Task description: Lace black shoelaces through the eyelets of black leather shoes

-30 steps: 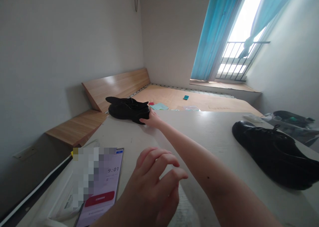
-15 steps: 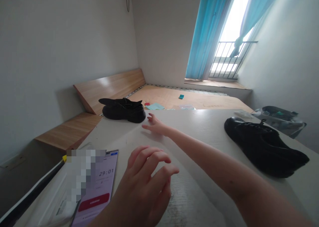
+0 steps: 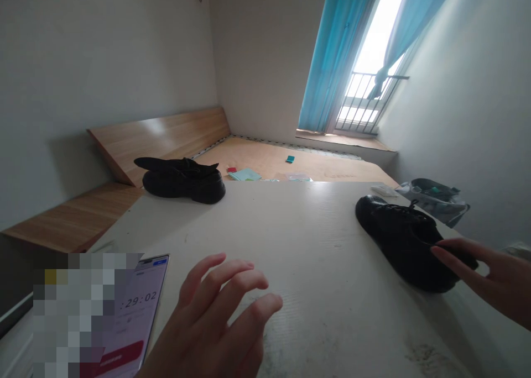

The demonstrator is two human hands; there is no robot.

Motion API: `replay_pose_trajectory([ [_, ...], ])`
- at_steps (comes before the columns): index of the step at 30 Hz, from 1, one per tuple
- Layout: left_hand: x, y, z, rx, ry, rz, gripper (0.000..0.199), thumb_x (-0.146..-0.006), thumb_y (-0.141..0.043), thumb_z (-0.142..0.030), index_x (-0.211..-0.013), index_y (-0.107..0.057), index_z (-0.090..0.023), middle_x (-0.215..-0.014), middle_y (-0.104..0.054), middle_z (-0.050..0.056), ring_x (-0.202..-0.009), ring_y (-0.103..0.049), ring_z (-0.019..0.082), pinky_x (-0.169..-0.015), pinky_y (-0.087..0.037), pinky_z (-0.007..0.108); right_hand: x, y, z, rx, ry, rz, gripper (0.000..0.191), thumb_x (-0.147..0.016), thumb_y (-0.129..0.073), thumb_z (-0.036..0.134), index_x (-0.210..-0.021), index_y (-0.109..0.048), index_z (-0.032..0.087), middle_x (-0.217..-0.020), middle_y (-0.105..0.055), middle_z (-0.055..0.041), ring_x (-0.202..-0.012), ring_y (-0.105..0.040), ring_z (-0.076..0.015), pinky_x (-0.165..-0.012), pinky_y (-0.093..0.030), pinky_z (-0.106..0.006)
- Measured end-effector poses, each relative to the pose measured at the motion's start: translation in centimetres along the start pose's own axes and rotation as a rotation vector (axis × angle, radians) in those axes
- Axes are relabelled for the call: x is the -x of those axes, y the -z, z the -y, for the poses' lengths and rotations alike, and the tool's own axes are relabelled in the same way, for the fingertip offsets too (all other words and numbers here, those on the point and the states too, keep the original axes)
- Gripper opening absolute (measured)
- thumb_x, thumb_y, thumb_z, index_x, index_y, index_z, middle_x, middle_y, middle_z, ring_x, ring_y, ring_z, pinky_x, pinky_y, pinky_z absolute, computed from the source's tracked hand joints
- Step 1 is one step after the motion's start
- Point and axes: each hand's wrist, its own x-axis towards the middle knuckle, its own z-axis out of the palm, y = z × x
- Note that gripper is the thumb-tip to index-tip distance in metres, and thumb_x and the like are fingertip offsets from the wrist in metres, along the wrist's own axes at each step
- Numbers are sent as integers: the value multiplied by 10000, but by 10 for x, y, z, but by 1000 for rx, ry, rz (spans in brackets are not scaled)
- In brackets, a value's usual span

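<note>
- Okay, black leather lace-up shoe lying on the bench, right of centre.
- Right hand partly open, fingers against the shoe; I can't tell if it has a grip.
- Left hand half curled, holding nothing, just beside the phone, whose timer reads 29:02.
- Second black shoe at the bench's far end, well apart.
- Plastic bag beyond the first shoe.

Right hand has moved off the far-left black shoe and across to the black leather shoe on the right, fingers on its side; grip hard to tell. Phone timer now 29:02, was 29:01.
</note>
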Motion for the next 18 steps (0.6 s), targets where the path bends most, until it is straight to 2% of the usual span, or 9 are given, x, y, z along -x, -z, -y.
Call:
replay_pose_trajectory([
  [3,0,0,4,-6,-14,22,279,-856,-577,-82,-1045,-654,-273,-1032,-668,-11,-1125,-503,168,-1147,-228,342,6,-2,0,-81,-81,124,476,-778,-518,660,-1005,-593,247,-655,-681,-85,-506,-643,-310,-517,-471,-420],
  [5,0,0,5,-10,-24,33,277,-856,-589,-90,-1055,-652,-273,-1047,-665,-8,-1127,-500,171,-1146,-229,346,6,2,15,-14,-116,134,419,-795,-567,596,-997,-581,229,-666,-685,-101,-575,-671,-338,-544,-454,-414],
  [7,0,1,5,-9,-23,38,274,-854,-592,-97,-1057,-650,-272,-1058,-660,-5,-1129,-499,175,-1143,-232,351,6,8,34,25,-93,167,340,-835,-583,528,-982,-605,222,-680,-695,-104,-620,-691,-330,-570,-446,-394],
  [9,0,2,5,-8,-22,40,269,-851,-598,-107,-1056,-649,-273,-1063,-655,-4,-1124,-501,177,-1139,-236,350,8,12,52,49,-13,153,298,-871,-567,486,-989,-636,221,-666,-698,-92,-612,-695,-307,-565,-432,-373],
  [12,0,3,3,-18,-25,39,271,-850,-598,-107,-1057,-645,-275,-1058,-651,-4,-1116,-507,179,-1130,-249,352,16,13,83,57,155,63,325,-845,-608,501,-1000,-671,222,-586,-686,-49,-490,-658,-273,-491,-397,-338],
  [15,-1,2,3,-49,-29,32,297,-852,-572,-79,-1071,-626,-274,-1059,-647,3,-1111,-513,185,-1123,-252,373,31,13,124,-68,375,10,300,-859,-611,450,-1036,-684,218,-537,-676,-1,-389,-604,-210,-420,-378,-297],
  [18,-1,1,6,-119,7,34,310,-854,-544,-91,-1112,-584,-260,-1065,-638,25,-1107,-518,216,-1120,-228,444,53,18,174,-265,603,-29,247,-913,-563,328,-1113,-656,216,-714,-759,-7,-503,-682,-182,-448,-446,-277],
])
